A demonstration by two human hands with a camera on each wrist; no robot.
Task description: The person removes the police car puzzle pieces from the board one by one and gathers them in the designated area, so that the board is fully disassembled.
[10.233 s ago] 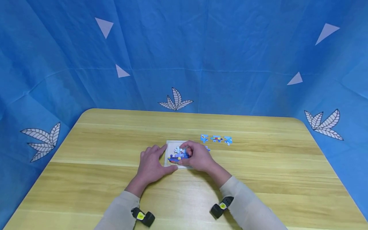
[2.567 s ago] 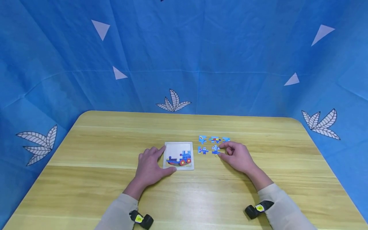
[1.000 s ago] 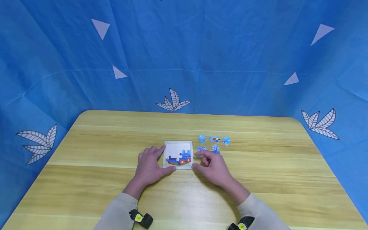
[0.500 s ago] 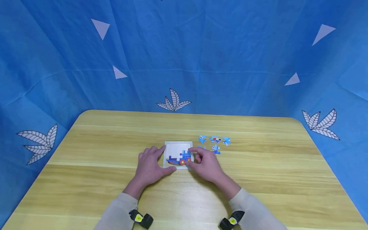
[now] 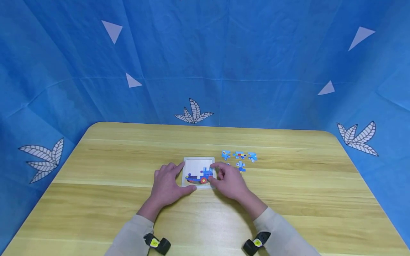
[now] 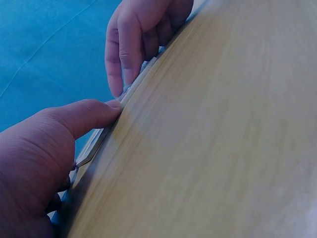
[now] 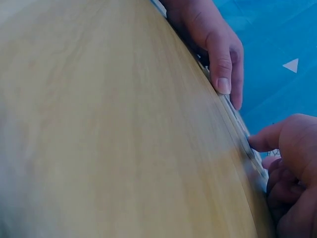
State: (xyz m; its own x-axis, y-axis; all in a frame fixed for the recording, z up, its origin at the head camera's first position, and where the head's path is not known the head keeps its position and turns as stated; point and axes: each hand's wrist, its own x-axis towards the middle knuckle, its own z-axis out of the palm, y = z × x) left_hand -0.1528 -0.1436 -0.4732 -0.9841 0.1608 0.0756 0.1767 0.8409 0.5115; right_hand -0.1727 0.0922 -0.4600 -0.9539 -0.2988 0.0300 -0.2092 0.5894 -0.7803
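A small square puzzle tray lies on the table, its lower part filled with joined jigsaw pieces picturing a blue train with red wheels. My left hand holds the tray at its left side, index finger at the upper left corner and thumb on the near rim. The thumb rests along the tray edge in the left wrist view. My right hand touches the right part of the tray, thumb and index fingertips apart over the train pieces, covering the right wheel. Its other fingers are curled, as the right wrist view shows.
Several loose jigsaw pieces lie right of the tray: a blue corner piece, a multicoloured piece, a light blue piece and a blue piece. Another is mostly hidden behind my right hand. A blue cloth hangs behind the table.
My right hand has moved left from the loose pieces onto the tray's right side. Compared with the oldest frame, more train pieces sit in the tray. The left hand keeps its place.
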